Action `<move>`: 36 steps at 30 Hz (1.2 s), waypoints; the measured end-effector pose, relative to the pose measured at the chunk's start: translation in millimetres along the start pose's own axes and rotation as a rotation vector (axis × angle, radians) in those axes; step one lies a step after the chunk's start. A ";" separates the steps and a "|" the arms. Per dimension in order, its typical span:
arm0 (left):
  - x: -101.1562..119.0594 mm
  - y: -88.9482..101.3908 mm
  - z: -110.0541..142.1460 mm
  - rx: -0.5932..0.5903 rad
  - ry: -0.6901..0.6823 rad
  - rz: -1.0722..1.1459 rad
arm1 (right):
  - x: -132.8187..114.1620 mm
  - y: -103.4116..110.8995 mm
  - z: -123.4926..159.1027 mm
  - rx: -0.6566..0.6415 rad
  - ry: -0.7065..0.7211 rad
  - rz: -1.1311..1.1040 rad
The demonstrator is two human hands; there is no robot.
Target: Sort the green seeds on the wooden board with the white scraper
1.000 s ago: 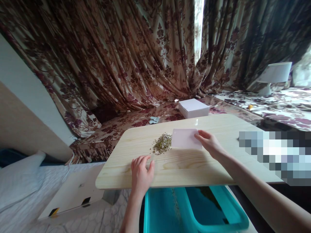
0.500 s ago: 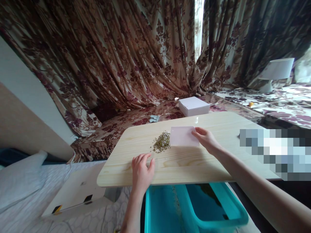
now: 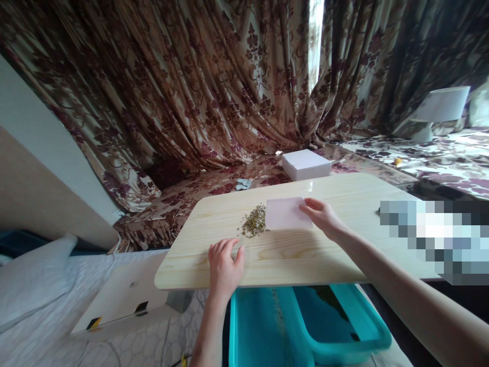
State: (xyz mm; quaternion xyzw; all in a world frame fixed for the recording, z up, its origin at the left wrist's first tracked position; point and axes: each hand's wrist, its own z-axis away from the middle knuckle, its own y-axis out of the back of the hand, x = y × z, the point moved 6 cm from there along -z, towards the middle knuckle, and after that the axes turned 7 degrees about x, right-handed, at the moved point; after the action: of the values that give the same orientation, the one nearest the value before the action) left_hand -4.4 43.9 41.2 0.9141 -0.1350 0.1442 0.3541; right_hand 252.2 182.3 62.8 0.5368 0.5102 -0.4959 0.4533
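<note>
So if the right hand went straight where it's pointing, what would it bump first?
Probably the pile of little bits, met by the pale sheet that the right hand holds. They may even touch; depth is unclear.

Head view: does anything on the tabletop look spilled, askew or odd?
A heap of small granules lies loose on the tabletop, with strays around it; whether spilled or tipped out deliberately, I can't tell. A pixelated patch also hides part of the right side.

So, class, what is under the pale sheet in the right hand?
The wooden tabletop extends around the pale sheet, with small grains piled at the sheet's left edge. Whatever lies directly beneath is covered from view.
</note>
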 end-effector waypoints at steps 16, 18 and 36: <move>0.1 0.4 -0.6 -0.006 0.012 -0.001 | -5.4 1.5 6.3 -0.022 -0.014 0.056; -0.1 0.5 -0.5 -0.005 0.015 -0.003 | -6.4 3.3 6.7 -0.020 -0.006 0.064; -1.1 -0.2 -0.3 -0.004 0.011 -0.002 | -4.7 3.5 7.2 -0.012 0.011 0.074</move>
State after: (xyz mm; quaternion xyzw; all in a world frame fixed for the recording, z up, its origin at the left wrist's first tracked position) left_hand -5.4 44.4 40.9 0.9126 -0.1324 0.1486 0.3570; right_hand 255.2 174.5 66.7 0.5555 0.4955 -0.4725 0.4718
